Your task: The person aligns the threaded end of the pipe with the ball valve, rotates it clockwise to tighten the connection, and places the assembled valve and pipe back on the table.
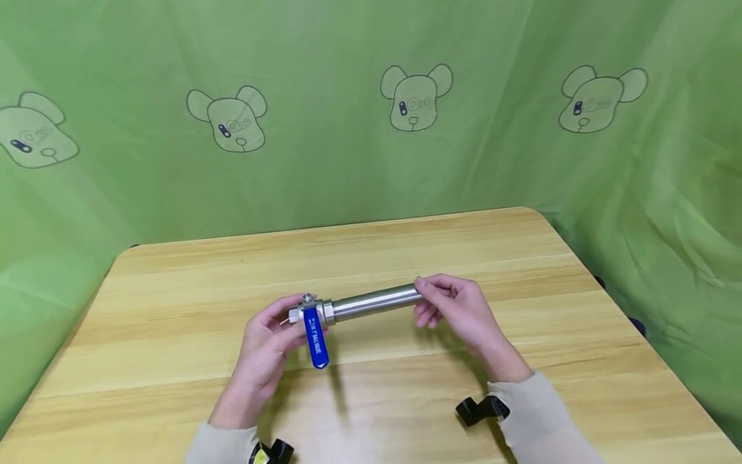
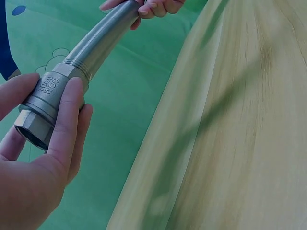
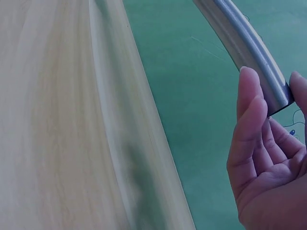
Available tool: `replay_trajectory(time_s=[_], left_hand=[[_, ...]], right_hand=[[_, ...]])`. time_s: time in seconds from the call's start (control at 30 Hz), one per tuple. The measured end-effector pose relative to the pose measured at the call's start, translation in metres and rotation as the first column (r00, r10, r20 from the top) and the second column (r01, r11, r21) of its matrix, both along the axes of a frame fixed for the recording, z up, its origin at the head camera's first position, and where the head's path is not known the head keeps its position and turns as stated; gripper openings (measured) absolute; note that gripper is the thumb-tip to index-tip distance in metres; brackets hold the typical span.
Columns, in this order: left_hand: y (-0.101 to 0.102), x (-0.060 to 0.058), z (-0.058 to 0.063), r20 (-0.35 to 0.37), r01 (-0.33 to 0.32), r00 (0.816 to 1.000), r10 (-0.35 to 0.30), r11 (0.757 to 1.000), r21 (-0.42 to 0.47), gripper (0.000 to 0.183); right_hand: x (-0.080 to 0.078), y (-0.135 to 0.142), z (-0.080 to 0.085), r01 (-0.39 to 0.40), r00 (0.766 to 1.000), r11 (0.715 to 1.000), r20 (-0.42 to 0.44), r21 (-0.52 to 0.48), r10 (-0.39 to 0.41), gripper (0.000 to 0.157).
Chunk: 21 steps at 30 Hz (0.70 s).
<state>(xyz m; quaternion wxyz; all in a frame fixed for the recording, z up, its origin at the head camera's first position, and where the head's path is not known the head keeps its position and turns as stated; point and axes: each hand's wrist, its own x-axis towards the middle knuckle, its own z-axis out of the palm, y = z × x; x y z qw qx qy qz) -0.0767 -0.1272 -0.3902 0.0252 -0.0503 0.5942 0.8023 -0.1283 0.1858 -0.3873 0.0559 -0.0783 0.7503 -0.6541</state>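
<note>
Slanting above the counter (image 1: pixel 394 380), the steel pipe (image 1: pixel 377 303) was pinched by the right hand (image 1: pixel 466 316), its valve (image 2: pixel 48 89) gripped by the left hand (image 1: pixel 259 354).

Wood tbl (image 1: pixel 174 348), grn bear-print cloth (image 1: pixel 324 174)

The ball valve (image 2: pixel 45 98) and the pipe (image 1: pixel 377 301) are silver, and the valve's handle (image 1: pixel 315 339) is blue with white letters. The table (image 1: pixel 145 335) is light brown with wood stripes. The green cloth (image 1: pixel 324 167) has dark-lined bear faces (image 1: pixel 414 106).

Green printed cloth (image 1: pixel 324 174) behind wooden table (image 1: pixel 151 348)
</note>
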Motion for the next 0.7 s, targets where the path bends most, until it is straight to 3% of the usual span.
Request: replay_trajectory(time_s=[0.13, 0.3, 0.53, 0.7], left_hand=[[-0.001, -0.0002, -0.0011, -0.008, -0.012, 1.0, 0.013, 0.999, 0.044, 0.037], [-0.0037, -0.0004, -0.0009, -0.023, -0.004, 1.0, 0.006, 0.998, 0.066, 0.043], [-0.0029, 0.0001, -0.0025, -0.016, 0.044, 0.999, -0.043, 0.999, 0.032, 0.052], [0.0025, 0.0003, -0.0065, 0.014, 0.066, 0.998, -0.066, 0.997, 0.027, 0.046]], right_hand=[[-0.0004, 0.0023, -0.0019, -0.05, 0.999, 0.998, -0.015, -0.036, 0.05, 0.037], [0.0, 0.0049, -0.0019, -0.103, 0.994, 0.99, -0.032, -0.097, 0.101, 0.048], [0.0, 0.0038, -0.0015, -0.075, 0.997, 0.995, -0.002, -0.07, 0.075, 0.023], [0.0005, 0.0025, -0.0001, -0.042, 0.998, 0.995, 0.032, -0.094, 0.045, 0.017]])
